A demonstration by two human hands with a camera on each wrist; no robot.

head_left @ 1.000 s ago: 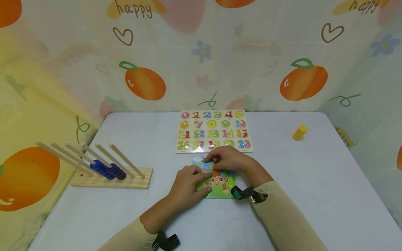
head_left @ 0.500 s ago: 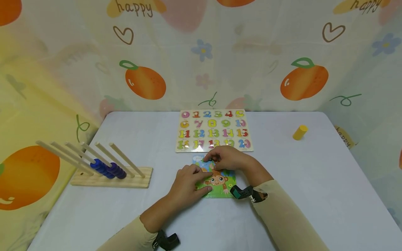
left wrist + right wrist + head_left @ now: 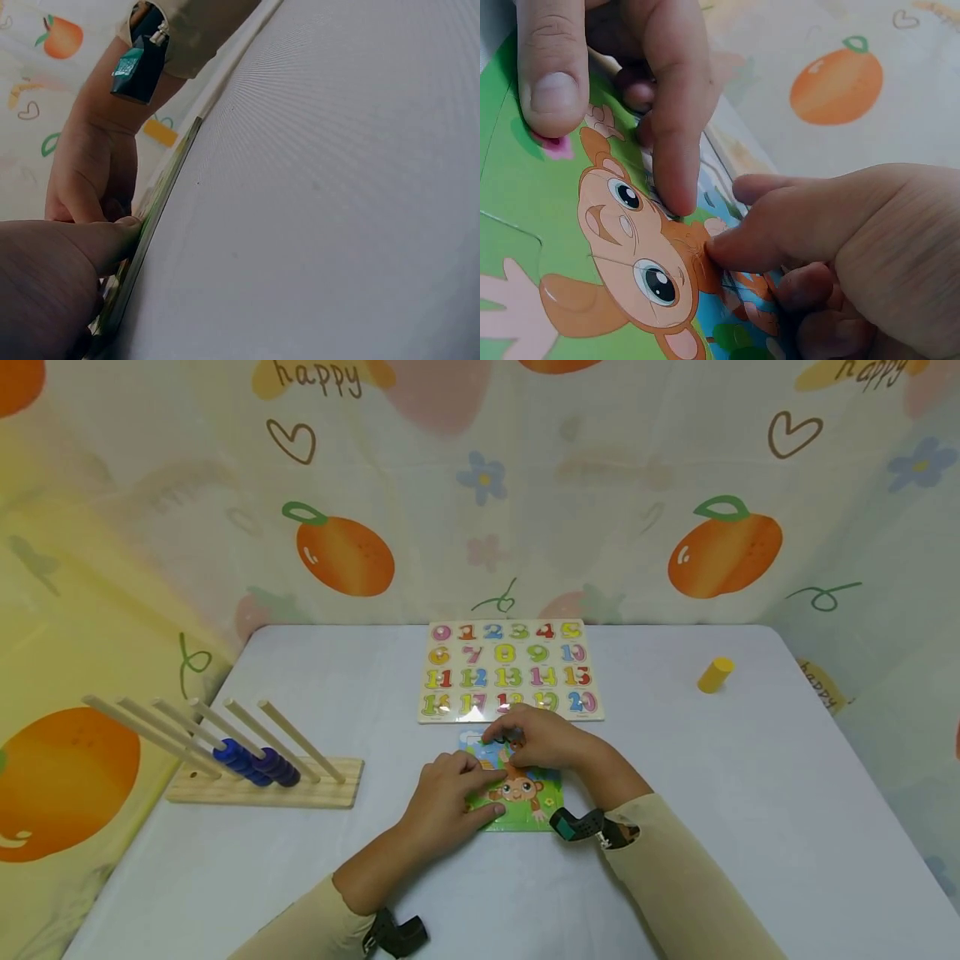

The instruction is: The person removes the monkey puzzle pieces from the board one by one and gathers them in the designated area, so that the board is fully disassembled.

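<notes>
A jigsaw puzzle with a cartoon monkey (image 3: 521, 802) lies flat on the table in front of the person. My left hand (image 3: 446, 797) rests on its left part, with thumb and forefinger extended over the picture. Across the upper part reaches my right hand (image 3: 551, 741), thumb and forefinger apart and bent down to the surface. The right wrist view shows that thumb (image 3: 739, 246) touching the picture above the monkey's head, close to the left forefinger (image 3: 676, 161). Whether a loose piece lies under the right fingers is hidden. The left wrist view shows the left thumb (image 3: 124, 232) on the puzzle's edge.
Just behind the puzzle lies a number board (image 3: 510, 664). A wooden peg rack (image 3: 330, 783) with blue and dark purple rings (image 3: 251, 762) stands at the left. A yellow cylinder (image 3: 716, 675) sits at the far right of the white table (image 3: 750, 810). Patterned curtains hang behind.
Both hands keep nearly the same places on the puzzle. The head view has shifted very slightly; no object has visibly moved.
</notes>
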